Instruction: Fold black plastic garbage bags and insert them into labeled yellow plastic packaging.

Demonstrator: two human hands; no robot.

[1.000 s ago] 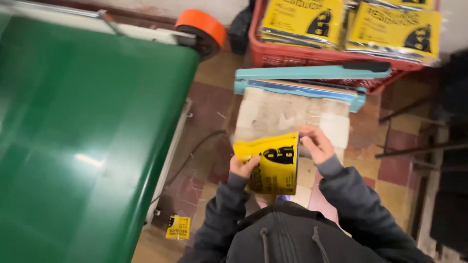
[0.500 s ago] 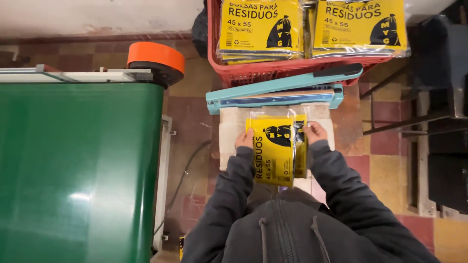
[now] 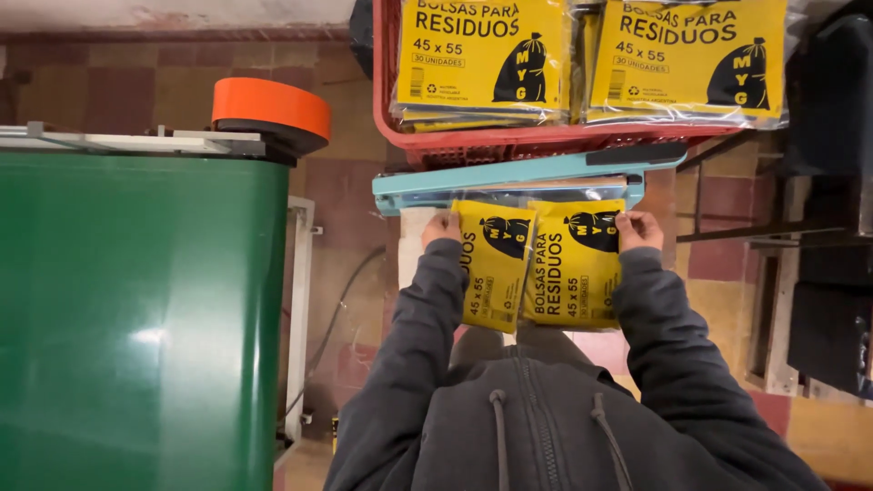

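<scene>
Packing workshop: bag sealer (image 3: pixel 509 177), crate (image 3: pixel 546 136) of packs.

Light: I see dim, warm indoor lighting from overhead.
Glare: soft sheen on the green surface (image 3: pixel 136 336) and yellow packets (image 3: pixel 482 55).
Shadows: right edge sinks dark.
Sharpness: crisp centre, slightly stretched edges.

red crate (image 3: pixel 400 136) held stacked yellow packets (image 3: pixel 482 59) | green machine (image 3: pixel 136 318) left of crate | orange roll (image 3: pixel 271 105) atop machine

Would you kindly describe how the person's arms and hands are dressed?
Both arms wear long dark grey sleeves of a zipped hooded jacket with two drawcords. The left hand and right hand are bare: no gloves, and no rings or watch visible.
</scene>
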